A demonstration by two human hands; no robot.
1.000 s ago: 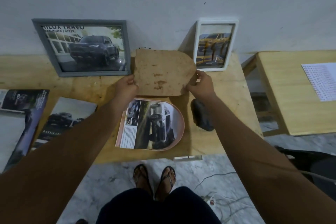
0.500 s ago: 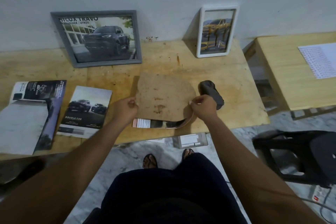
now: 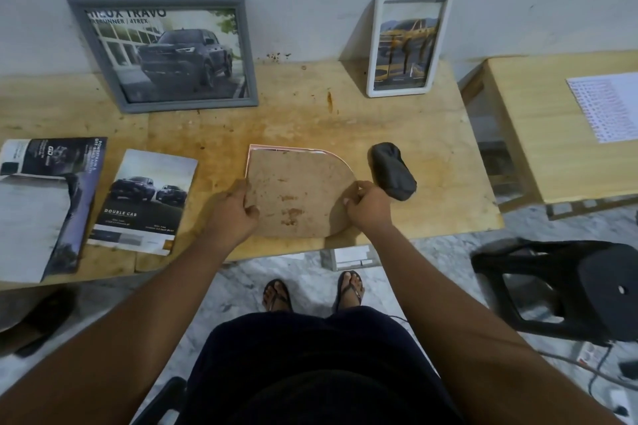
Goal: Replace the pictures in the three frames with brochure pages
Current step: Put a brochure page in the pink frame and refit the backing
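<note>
Head camera view, looking down on a worn wooden surface (image 3: 310, 114) pushed against a pale wall. The landmark is a brown backing board (image 3: 300, 190) near the front edge.

Behind the board and to its left, a grey frame (image 3: 155, 1) leans on the wall with a dark pickup picture in it. Behind and to its right a white frame (image 3: 374, 45) stands upright with a yellow vehicle picture. Just right of the board lies a dark soft pouch (image 3: 392, 171), close to the right hand but apart from the board. To the board's left lies a brochure (image 3: 145, 200) printed "DOUBLE CAB". Further left is a second brochure (image 3: 45, 203), partly folded open. Well right of the board a second table (image 3: 552, 148) carries a printed sheet (image 3: 607, 105), and a black plastic stool (image 3: 569, 286) sits on the marbled floor below it. Nothing covers the board except the hands.

The board is flat, stiff and stained, straight along its left side and rounded on its right. It lies over a pink frame (image 3: 293, 148), whose thin rim shows only along the board's far edge and upper curve.

The hands are apart, one at each side of the board. The left hand (image 3: 234, 214) grips the straight left edge with curled fingers. The right hand (image 3: 367, 209) pinches the rounded right edge.
</note>
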